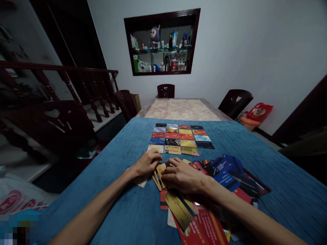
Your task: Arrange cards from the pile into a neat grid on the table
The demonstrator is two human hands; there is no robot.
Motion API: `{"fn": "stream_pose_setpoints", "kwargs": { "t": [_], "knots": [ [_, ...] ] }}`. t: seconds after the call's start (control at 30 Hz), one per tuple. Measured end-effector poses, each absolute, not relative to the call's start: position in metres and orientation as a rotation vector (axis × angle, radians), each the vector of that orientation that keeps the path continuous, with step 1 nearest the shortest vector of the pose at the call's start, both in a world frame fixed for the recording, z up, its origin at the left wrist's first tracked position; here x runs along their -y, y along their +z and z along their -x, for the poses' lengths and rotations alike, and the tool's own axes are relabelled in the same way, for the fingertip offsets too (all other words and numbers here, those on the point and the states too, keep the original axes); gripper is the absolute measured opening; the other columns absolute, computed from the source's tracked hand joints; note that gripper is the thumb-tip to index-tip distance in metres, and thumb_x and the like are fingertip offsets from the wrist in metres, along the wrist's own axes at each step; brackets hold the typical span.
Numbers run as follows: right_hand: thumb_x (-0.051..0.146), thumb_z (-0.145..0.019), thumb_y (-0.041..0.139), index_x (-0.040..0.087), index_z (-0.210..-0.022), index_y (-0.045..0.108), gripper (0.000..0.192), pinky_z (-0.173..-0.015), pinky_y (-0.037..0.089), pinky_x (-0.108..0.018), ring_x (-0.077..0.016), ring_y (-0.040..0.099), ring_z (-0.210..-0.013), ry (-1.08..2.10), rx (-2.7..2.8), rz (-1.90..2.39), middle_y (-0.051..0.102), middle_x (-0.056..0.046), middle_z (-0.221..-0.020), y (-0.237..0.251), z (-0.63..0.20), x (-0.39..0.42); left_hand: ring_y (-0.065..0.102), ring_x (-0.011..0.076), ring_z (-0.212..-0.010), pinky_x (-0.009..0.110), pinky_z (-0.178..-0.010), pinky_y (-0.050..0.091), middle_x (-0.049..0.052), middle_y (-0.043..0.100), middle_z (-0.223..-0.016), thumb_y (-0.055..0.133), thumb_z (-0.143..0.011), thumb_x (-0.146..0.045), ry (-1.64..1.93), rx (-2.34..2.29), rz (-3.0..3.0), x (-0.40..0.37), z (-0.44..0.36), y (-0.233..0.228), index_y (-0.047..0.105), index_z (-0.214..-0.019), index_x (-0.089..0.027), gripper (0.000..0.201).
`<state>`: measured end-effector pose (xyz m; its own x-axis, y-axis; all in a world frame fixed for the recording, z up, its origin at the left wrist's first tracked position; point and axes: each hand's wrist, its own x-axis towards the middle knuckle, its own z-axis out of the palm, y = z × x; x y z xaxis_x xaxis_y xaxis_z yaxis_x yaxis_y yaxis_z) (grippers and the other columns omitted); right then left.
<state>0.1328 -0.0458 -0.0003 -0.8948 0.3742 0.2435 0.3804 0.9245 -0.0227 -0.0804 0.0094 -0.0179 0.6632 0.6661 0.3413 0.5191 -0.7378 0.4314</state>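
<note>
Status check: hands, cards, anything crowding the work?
Left hand and right hand together on a gold card. Card grid laid out ahead on blue cloth. Loose card pile crowds right forearm.

The print on the cards (178,139) seems too small to read.

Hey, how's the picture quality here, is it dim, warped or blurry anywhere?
Head view: dim overall, darkest over the stair railing at left; wide-angle warp bows the blue tablecloth edges; the laid-out card grid is fairly sharp, though its print is too small to read; left hand and right hand are softly lit, without glare; a pixelated patch sits bottom left.
</note>
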Motion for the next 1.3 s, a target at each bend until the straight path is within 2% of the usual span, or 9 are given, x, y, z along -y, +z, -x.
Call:
{"fn": "stream_pose_setpoints", "kwargs": {
  "t": [0.13, 0.3, 0.5, 0.7, 0.83, 0.93, 1.07, 1.3],
  "knots": [
    [0.028, -0.096, 0.054, 0.022, -0.085, 0.065, 0.016, -0.072, 0.032, -0.033, -0.0179, 0.046, -0.083, -0.092, 2.836, 0.525, 0.069, -0.001, -0.084, 0.0, -0.135, 0.044, 0.06, 0.0164, -0.088, 0.029, -0.082, 0.047, 0.006, 0.066, -0.092, 0.049, -0.083, -0.005, 0.699, -0.944, -2.582, -0.009, 0.081, -0.016, 0.069, -0.085, -0.015, 0.023],
    [0.025, -0.097, 0.05, 0.021, -0.081, 0.064, 0.021, -0.071, 0.031, -0.032, -0.0169, 0.046, -0.08, -0.137, 2.782, 0.487, 0.069, -0.002, -0.081, 0.0, -0.138, 0.043, 0.06, 0.0155, -0.085, 0.027, -0.081, 0.047, 0.005, 0.066, -0.09, 0.049, -0.082, -0.006, 0.704, -0.919, -2.55, -0.007, 0.08, -0.014, 0.07, -0.083, -0.015, 0.022],
    [0.022, -0.098, 0.045, 0.018, -0.086, 0.064, 0.023, -0.07, 0.033, -0.031, -0.0165, 0.047, -0.078, -0.291, 2.57, 0.468, 0.065, -0.003, -0.075, -0.004, -0.143, 0.038, 0.061, 0.0151, -0.082, 0.027, -0.079, 0.047, 0.004, 0.069, -0.086, 0.044, -0.08, -0.003, 0.731, -0.901, -2.456, -0.005, 0.079, -0.011, 0.071, -0.084, -0.015, 0.029],
    [0.018, -0.096, 0.048, 0.019, -0.091, 0.064, 0.016, -0.073, 0.035, -0.033, -0.0177, 0.049, -0.08, -0.379, 2.41, 0.534, 0.065, -0.003, -0.074, -0.009, -0.149, 0.03, 0.062, 0.0155, -0.084, 0.028, -0.083, 0.048, 0.003, 0.072, -0.085, 0.042, -0.068, 0.001, 0.683, -0.877, -2.428, -0.007, 0.08, -0.014, 0.072, -0.085, -0.016, 0.038],
    [0.014, -0.094, 0.046, 0.018, -0.089, 0.065, 0.02, -0.071, 0.037, -0.033, -0.0183, 0.05, -0.078, -0.314, 2.28, 0.634, 0.065, -0.004, -0.075, -0.012, -0.148, 0.029, 0.062, 0.0161, -0.088, 0.03, -0.087, 0.048, 0.003, 0.072, -0.089, 0.043, -0.066, 0.001, 0.684, -0.853, -2.437, -0.007, 0.08, -0.015, 0.072, -0.089, -0.017, 0.041],
    [0.016, -0.095, 0.046, 0.018, -0.085, 0.064, 0.022, -0.07, 0.039, -0.033, -0.0194, 0.051, -0.08, -0.237, 2.196, 0.716, 0.064, -0.006, -0.074, -0.012, -0.147, 0.029, 0.062, 0.017, -0.089, 0.03, -0.087, 0.048, 0.004, 0.071, -0.089, 0.048, -0.069, -0.003, 0.698, -0.871, -2.434, -0.006, 0.08, -0.014, 0.071, -0.09, -0.017, 0.034],
    [0.016, -0.092, 0.051, 0.019, -0.085, 0.063, 0.015, -0.07, 0.041, -0.033, -0.02, 0.052, -0.08, -0.138, 2.129, 0.753, 0.066, -0.006, -0.077, -0.012, -0.147, 0.031, 0.062, 0.018, -0.09, 0.031, -0.087, 0.048, 0.004, 0.07, -0.09, 0.053, -0.072, -0.008, 0.698, -0.896, -2.427, -0.005, 0.08, -0.013, 0.071, -0.091, -0.016, 0.027],
    [0.013, -0.087, 0.054, 0.02, -0.084, 0.063, 0.012, -0.07, 0.044, -0.032, -0.0206, 0.055, -0.081, 0.054, 2.015, 0.857, 0.064, -0.005, -0.079, -0.012, -0.148, 0.032, 0.063, 0.0182, -0.091, 0.029, -0.086, 0.048, 0.004, 0.071, -0.094, 0.051, -0.073, -0.009, 0.755, -0.929, -2.395, -0.005, 0.08, -0.013, 0.071, -0.093, -0.015, 0.029]
  ]
}}
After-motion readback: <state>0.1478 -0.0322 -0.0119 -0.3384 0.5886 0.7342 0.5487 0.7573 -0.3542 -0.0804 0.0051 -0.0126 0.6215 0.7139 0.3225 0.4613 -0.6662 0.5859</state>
